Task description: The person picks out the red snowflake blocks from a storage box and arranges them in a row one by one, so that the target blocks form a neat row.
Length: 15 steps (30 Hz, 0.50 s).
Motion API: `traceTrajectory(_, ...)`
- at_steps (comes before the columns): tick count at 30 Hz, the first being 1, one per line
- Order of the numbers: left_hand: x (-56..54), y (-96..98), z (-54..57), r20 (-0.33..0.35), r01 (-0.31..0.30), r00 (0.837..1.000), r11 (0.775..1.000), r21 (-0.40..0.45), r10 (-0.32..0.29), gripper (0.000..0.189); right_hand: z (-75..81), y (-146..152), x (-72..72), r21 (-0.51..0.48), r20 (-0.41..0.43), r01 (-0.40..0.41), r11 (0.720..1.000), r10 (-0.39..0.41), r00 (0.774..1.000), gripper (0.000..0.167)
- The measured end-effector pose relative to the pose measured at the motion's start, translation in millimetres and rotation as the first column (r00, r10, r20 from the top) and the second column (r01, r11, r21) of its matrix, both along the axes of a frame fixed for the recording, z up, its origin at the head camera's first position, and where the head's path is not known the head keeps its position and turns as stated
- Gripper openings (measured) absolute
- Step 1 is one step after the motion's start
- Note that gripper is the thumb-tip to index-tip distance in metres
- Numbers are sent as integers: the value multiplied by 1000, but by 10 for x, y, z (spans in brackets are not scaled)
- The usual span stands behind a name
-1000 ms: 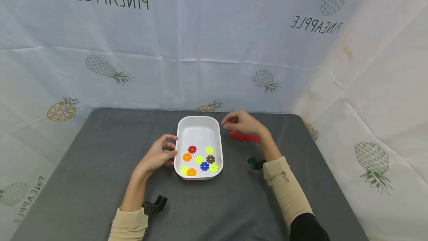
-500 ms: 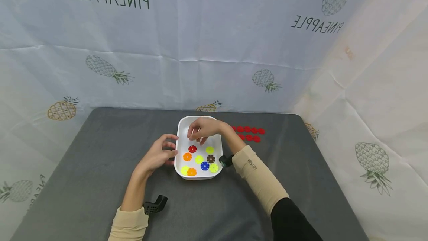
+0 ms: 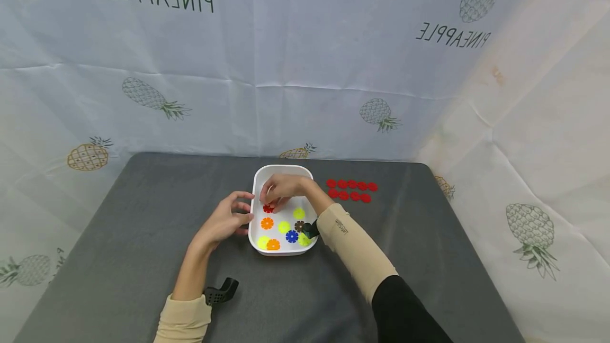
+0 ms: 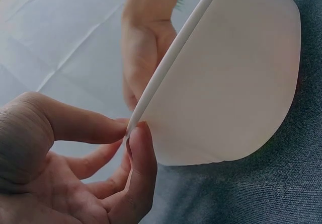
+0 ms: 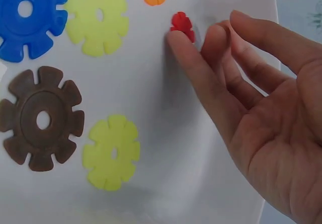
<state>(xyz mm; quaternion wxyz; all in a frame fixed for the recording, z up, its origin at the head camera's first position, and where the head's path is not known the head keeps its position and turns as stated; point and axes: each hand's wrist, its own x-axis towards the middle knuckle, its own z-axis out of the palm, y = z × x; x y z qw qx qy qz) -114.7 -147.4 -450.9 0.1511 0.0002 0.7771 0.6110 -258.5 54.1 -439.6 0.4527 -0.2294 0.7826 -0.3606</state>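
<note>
My left hand pinches the left rim of the white tray. In the left wrist view, my thumb and a finger meet at that rim. My right hand reaches low inside the tray's far half. One of its fingertips touches a red notched disc on the tray floor, and the other fingers are loosely bent. Nearer me in the tray lie orange, yellow, blue and brown notched discs, all flat.
Several red discs lie in two rows on the grey table, right of the tray. A white cloth printed with pineapples hangs behind the table's far edge. My right forearm crosses above the tray's right rim.
My right hand has moved left from the rows of red discs into the tray, down to the red disc, which has shifted slightly up and left. The left hand stays at the rim.
</note>
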Motion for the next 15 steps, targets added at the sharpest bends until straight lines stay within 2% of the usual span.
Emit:
traceTrajectory(8,4,37,10,8,-9,1000,1000,-9,9,58,-86,31,-60,-96,-44,154,983,-159,986,26)
traceTrajectory(15,3,22,2,-4,-4,1000,1000,-18,4,60,-184,59,-55,-146,-82,187,971,-200,976,40)
